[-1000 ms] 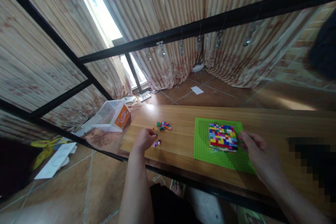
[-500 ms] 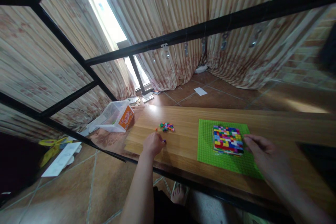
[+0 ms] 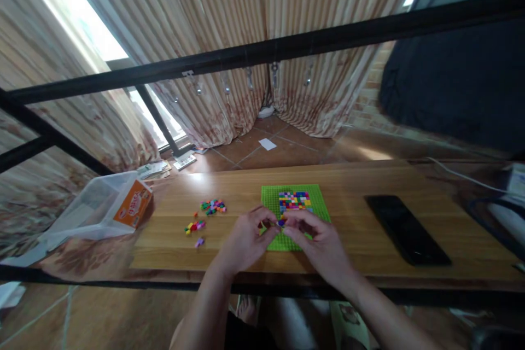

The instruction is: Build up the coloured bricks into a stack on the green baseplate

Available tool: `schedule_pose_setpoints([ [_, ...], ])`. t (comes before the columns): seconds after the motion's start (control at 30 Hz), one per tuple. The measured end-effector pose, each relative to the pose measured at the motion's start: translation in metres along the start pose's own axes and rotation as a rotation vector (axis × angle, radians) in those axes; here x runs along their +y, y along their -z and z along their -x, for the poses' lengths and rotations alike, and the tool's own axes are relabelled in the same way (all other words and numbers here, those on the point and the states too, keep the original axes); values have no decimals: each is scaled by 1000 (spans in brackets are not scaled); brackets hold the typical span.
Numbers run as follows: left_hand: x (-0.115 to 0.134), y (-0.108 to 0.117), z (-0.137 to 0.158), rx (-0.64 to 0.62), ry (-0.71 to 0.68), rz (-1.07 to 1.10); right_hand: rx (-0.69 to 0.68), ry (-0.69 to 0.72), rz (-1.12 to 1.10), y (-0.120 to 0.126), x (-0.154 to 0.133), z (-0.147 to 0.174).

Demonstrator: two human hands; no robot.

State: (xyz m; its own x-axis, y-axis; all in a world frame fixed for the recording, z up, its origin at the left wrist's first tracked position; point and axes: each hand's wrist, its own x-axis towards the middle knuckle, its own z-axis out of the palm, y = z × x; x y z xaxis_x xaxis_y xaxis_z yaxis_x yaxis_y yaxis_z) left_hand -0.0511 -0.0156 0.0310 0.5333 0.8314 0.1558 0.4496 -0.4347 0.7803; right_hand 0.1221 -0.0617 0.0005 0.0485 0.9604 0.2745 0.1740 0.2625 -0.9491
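Bright white light comes in through the window [image 3: 90,16] at the upper left and makes a shiny spot on the wooden table [image 3: 348,191]. It is dark under the table. The little bricks [image 3: 213,206] look fuzzy, and things near the sides look stretched.

1 black slab [image 3: 407,231], perhaps a tablet, lies flat; curtains [image 3: 221,22] hang beyond a white sheet [image 3: 267,144].

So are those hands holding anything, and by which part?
Yes, a small dark purple piece, between the left hand and right hand; which part each grips is too small to tell.
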Motion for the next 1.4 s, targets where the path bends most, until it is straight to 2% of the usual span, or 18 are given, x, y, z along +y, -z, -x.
schedule_pose_setpoints([
  [0.17, 8, -11, -7, -42, -34, 63, 25, -48, -45, 8, 8, -1],
  [0.33, 10, -19, -11, -52, -51, 60, -10, -98, -95, 15, 9, -1],
  [0.53, 15, -24, -16, -38, -126, 105, 26, -247, -376, 19, 4, -5],
  [0.63, 13, -23, -17, -33, -137, 87, 99, -334, -467, 27, 5, -7],
  [0.7, 9, -21, -17, -7, -104, 46, 194, -342, -411, 36, 9, -9],
  [0.77, 4, -20, -18, 26, -58, 8, 283, -324, -254, 47, 15, -12],
  [0.83, -2, -20, -19, 54, -15, -29, 314, -315, -79, 56, 21, -13],
  [0.93, -7, -22, -22, 84, 45, -115, 255, -269, 98, 59, 27, -10],
  [1.13, -10, -28, -27, 99, 106, -235, 142, -80, 367, 49, 33, -3],
  [1.4, -12, -30, -27, 80, 129, -258, 71, 41, 481, 44, 40, -6],
])
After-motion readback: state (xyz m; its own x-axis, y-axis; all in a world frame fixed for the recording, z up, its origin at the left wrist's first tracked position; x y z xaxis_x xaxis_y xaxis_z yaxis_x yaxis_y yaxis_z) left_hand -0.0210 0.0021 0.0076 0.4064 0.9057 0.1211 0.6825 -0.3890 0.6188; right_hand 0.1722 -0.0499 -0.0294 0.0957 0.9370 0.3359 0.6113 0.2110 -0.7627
